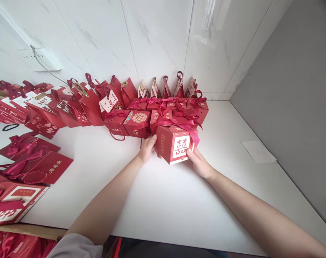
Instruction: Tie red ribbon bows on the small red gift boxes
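Observation:
Between my two hands is a red gift box (pixel 166 145) with a white panel of red characters and a pink-red ribbon bow on top. My left hand (pixel 149 148) grips its left side, with the fingertips partly hidden behind the box. On the right side, my right hand (pixel 202 163) presses its thumb against the front panel, its other fingers out of sight. The box is slightly tilted, in front of a cluster of similar red boxes. Just beyond my left hand stands a red box with a round gold emblem (pixel 139 118).
Red triangular gift bags (pixel 91 105) with loop handles line the tiled wall. Larger ribboned boxes (pixel 31 197) and flat red bags (pixel 48 165) lie at left. A white paper (pixel 258 151) rests near the right edge of the white table (pixel 157 208). A grey panel (pixel 291 89) bounds the right.

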`<state>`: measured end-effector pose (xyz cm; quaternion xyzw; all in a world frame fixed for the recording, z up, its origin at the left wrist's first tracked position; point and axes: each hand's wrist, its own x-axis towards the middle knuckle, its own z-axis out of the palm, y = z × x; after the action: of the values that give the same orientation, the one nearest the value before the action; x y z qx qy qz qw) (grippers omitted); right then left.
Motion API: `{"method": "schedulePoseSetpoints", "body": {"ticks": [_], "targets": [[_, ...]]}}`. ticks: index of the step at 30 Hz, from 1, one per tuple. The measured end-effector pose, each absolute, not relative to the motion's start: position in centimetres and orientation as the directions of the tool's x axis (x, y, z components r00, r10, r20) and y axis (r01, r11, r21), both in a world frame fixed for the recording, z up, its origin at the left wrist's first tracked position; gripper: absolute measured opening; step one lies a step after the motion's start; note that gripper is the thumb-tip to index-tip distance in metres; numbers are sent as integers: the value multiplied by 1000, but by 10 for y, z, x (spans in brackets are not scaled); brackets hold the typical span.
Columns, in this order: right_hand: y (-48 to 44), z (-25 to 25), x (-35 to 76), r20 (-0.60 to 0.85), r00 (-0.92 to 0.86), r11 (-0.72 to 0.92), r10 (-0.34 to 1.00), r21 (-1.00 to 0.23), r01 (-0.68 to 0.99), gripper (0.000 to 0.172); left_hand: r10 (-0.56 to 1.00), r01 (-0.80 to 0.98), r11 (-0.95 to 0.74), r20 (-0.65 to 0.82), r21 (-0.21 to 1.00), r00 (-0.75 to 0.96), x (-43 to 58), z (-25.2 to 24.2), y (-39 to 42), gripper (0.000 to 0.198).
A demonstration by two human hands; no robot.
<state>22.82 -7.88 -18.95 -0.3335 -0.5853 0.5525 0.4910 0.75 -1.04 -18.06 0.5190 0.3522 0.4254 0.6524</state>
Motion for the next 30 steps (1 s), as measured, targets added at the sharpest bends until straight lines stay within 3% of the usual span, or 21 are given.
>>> {"method": "schedulePoseSetpoints", "body": {"ticks": [5, 9, 12, 15, 20, 26, 30], "targets": [[-77, -192, 227, 265, -125, 255, 956, -962, -94, 70, 925, -58, -131, 143, 990, 352, 21, -169, -19, 50], [-78, -180, 223, 365, 8, 365, 931, -930, -35, 62, 832, -23, -377, 349, 926, 431, 30, -166, -34, 71], [-81, -170, 223, 424, 12, 424, 906, -906, 1, 64, 805, 76, -436, 351, 897, 479, 33, -163, -40, 76], [-85, -167, 224, 450, -44, 448, 892, -893, -46, 70, 850, 56, -391, 337, 919, 405, 32, -165, -38, 68], [-89, -172, 222, 442, -131, 419, 888, -892, -167, 81, 942, -284, -124, 202, 951, 268, 31, -167, -29, 67], [-84, -176, 226, 418, -26, 414, 908, -905, -101, 58, 915, -453, -4, 186, 892, 358, 21, -148, -23, 88], [-81, -178, 228, 402, -22, 400, 915, -913, -79, 49, 929, -494, 11, 173, 869, 326, 12, -140, -23, 90]]}}
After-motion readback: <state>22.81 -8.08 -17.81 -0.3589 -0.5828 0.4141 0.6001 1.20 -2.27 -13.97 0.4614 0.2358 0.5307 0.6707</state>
